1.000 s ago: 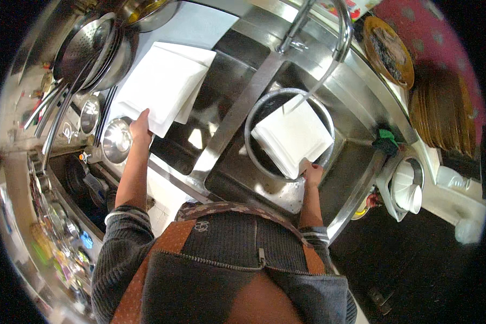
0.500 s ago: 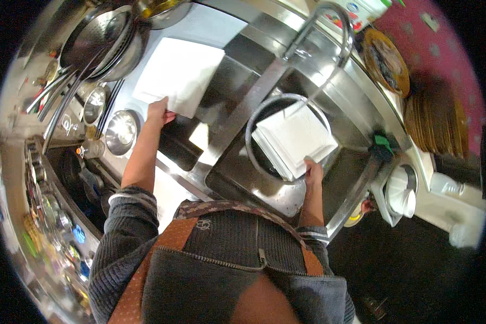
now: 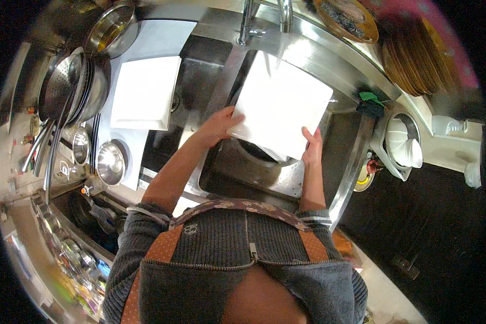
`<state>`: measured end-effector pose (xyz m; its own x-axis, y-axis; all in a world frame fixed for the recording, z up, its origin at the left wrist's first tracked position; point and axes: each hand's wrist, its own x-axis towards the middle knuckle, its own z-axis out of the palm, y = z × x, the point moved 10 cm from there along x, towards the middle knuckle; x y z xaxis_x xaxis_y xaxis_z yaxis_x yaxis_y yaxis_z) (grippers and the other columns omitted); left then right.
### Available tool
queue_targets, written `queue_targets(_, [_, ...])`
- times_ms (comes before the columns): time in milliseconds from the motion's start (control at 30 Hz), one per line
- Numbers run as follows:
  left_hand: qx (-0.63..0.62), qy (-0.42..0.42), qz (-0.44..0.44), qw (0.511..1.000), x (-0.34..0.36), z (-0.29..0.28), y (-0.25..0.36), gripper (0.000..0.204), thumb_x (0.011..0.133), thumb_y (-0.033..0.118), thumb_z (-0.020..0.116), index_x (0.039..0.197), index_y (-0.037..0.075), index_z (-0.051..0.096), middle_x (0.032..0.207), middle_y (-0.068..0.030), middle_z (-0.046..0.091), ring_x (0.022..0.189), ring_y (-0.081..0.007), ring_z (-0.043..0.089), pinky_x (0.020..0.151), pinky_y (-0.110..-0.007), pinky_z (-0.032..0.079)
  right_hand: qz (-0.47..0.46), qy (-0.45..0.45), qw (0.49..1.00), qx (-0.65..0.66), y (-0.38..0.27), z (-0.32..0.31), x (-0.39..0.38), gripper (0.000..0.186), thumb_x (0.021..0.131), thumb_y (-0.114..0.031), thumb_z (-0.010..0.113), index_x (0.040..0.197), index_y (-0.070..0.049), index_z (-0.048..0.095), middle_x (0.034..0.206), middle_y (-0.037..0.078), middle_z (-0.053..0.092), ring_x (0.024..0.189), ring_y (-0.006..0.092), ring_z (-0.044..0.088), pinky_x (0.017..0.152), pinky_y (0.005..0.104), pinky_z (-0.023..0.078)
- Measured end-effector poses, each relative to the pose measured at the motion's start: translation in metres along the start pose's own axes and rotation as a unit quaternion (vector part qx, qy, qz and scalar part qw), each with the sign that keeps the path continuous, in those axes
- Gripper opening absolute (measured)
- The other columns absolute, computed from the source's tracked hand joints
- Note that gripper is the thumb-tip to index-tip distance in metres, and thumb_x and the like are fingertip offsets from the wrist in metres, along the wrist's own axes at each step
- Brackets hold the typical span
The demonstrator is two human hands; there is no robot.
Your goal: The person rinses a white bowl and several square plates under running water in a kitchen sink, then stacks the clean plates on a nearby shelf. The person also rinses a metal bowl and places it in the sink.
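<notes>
A square white plate (image 3: 284, 100) is held up over the right sink (image 3: 243, 181), its face catching strong light. The left hand (image 3: 219, 127) has its grip pinching the lower left side of the plate, with the thumb lying over the top face. The right hand (image 3: 311, 147) pinches the lower right side, thumb on top there as well; how its other fingers sit underneath I cannot tell. Just below the plate, partly hidden by it, a round basin (image 3: 249, 152) stands in the right sink, and thin white edges (image 3: 276, 155) show between the two. Whether the plate touches them I cannot tell.

Behind the plate rises the tap (image 3: 247, 24). To the left, past the dark left sink (image 3: 201, 73), another plate (image 3: 146, 93) lies on a pale bench (image 3: 170, 33), well apart from the hands. Nearer the person from it sits a steel bowl (image 3: 112, 162), with a smaller bowl (image 3: 81, 146) beside dark sticks (image 3: 95, 135). Strainers (image 3: 62, 86) are nested farther left, and a pan (image 3: 112, 31) with something yellow in it stands at the far end.

On the right, a green cloth (image 3: 371, 98) is at the sink's edge, near a tub (image 3: 398, 135) of white dishes. Beyond are brown plates (image 3: 418, 62) in a row and a brown dish (image 3: 348, 19) with dark contents.
</notes>
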<state>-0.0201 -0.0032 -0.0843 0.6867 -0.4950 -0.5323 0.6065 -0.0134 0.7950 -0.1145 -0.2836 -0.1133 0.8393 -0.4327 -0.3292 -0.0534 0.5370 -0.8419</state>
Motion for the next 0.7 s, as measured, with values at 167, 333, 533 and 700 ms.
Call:
queue_targets(167, [0.040,-0.004,0.052,0.998,-0.007,0.029,0.025,0.033,0.076,0.003,0.057,0.108,-0.003,0.055,0.098,-0.0088,0.060,0.086,-0.0177,0.058,0.080,-0.031,0.046,-0.050,0.031,0.926,-0.374,-0.025,0.014,0.015,0.052,0.086,-0.024,0.058,0.123,0.009,0.041,0.119,0.022,0.052,0.109,0.0316,0.052,0.093,0.0396,0.041])
queue_targets(333, [0.013,0.030,0.057,0.998,-0.021,0.028,0.047,0.035,0.071,-0.001,0.054,0.106,-0.004,0.055,0.097,-0.0093,0.061,0.084,-0.0182,0.059,0.079,-0.032,0.047,-0.317,-0.094,0.654,-0.680,-0.048,0.140,-0.065,0.064,0.081,-0.035,0.060,0.124,0.009,0.042,0.129,0.032,0.039,0.124,0.0444,0.034,0.105,0.0444,0.027])
queue_targets(533, [-0.130,-0.091,0.019,0.987,-0.044,0.072,0.086,0.041,0.082,0.017,0.059,0.118,-0.001,0.050,0.106,-0.0153,0.061,0.092,-0.0255,0.061,0.082,-0.036,0.047,-0.397,-0.121,0.752,-0.512,-0.065,0.143,-0.096,0.032,0.083,-0.019,0.058,0.110,-0.002,0.057,0.109,0.018,0.061,0.101,0.0338,0.060,0.086,0.0374,0.048])
queue_targets(700, [0.084,0.053,0.069,0.993,0.025,-0.011,0.029,0.042,0.090,0.035,0.053,0.117,0.004,0.052,0.112,-0.0111,0.059,0.105,-0.0229,0.057,0.085,-0.035,0.044,-0.101,0.151,0.972,-0.150,-0.062,0.043,-0.015,0.033,0.091,-0.028,0.053,0.094,0.004,0.061,0.088,0.009,0.064,0.077,0.0209,0.061,0.073,0.0315,0.048])
